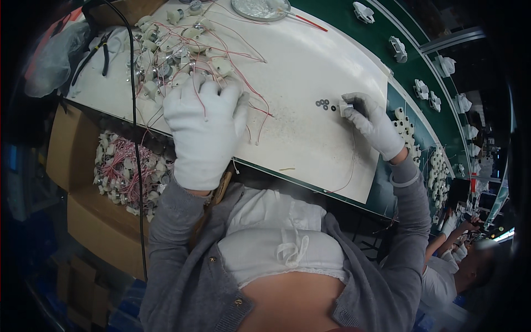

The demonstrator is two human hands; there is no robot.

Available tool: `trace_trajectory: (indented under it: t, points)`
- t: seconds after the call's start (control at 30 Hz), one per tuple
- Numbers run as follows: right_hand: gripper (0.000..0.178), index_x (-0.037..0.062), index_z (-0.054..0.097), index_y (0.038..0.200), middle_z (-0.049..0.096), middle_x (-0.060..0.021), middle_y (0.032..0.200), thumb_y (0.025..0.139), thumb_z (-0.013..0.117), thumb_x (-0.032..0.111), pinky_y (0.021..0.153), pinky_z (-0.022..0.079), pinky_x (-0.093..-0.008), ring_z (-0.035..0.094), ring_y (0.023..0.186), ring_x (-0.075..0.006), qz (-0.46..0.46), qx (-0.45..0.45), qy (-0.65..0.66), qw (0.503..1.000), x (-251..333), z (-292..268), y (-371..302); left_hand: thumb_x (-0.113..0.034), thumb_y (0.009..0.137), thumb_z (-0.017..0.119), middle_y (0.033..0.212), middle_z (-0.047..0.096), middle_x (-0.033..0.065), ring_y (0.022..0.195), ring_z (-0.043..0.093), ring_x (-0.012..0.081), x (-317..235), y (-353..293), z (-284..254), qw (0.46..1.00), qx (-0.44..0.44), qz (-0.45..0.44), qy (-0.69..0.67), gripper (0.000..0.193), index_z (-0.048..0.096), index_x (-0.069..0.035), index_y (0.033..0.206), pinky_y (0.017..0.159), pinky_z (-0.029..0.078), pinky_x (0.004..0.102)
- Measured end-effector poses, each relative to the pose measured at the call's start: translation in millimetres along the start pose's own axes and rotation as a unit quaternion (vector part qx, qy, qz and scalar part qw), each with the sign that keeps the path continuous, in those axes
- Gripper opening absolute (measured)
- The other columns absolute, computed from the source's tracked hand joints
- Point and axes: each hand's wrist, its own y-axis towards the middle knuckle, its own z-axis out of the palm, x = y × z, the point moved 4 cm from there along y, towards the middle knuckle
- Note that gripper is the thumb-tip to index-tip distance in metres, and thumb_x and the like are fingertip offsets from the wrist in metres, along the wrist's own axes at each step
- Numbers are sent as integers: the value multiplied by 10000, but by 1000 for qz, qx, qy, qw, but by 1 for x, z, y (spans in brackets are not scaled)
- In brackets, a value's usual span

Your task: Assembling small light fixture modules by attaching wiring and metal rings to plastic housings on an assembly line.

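My right hand point(373, 123), in a white glove, pinches a small silver-and-white motor point(344, 107) between thumb and fingers just above the white tabletop. A thin wire point(353, 155) trails from it toward the table's front edge. Several small dark rings point(323, 103) lie just left of the motor. My left hand point(204, 124), also white-gloved, reaches to the near side of a heap of small motors point(163, 52) with red and white wires. Its fingers curl downward and their tips are hidden in the heap. One red wire loops over the back of that glove.
Left of the heap lie black-handled pliers point(105, 52) and a clear plastic bag point(55, 69). A black cable point(134, 110) hangs in front. Below, a cardboard box point(105, 224) holds wired parts. A round metal dish point(251, 8) is at the back; white parts point(398, 48) rest on the green surface.
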Motion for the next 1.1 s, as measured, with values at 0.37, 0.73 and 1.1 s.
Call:
trace_trajectory:
  t: [0.37, 0.73, 1.1]
  points:
    - [322, 47, 704, 1122, 713, -136, 957, 821, 664, -60, 783, 574, -395, 696, 838, -344, -233, 17, -278, 932, 27, -3, 14, -261, 820, 803, 996, 701, 57, 1202, 585, 346, -12, -32, -13, 999, 28, -36, 28, 352, 757, -182, 1160, 1016, 471, 510]
    - [289, 90, 745, 1041, 692, -87, 819, 760, 778, 31, 656, 544, -401, 678, 720, -301, -249, 68, -405, 877, 48, -7, 2, -310, 792, 837, 953, 679, 5, 1286, 564, 320, -26, -28, 1, 1000, -9, -5, -13, 300, 782, -234, 1077, 1091, 377, 526]
    - [240, 123, 754, 1003, 682, -92, 742, 764, 774, 121, 612, 540, -398, 662, 640, -301, -251, 81, -463, 846, 43, -6, -5, -294, 798, 846, 944, 668, 30, 1163, 600, 311, -29, -20, 21, 999, -37, 5, -31, 274, 784, -191, 1044, 981, 469, 516]
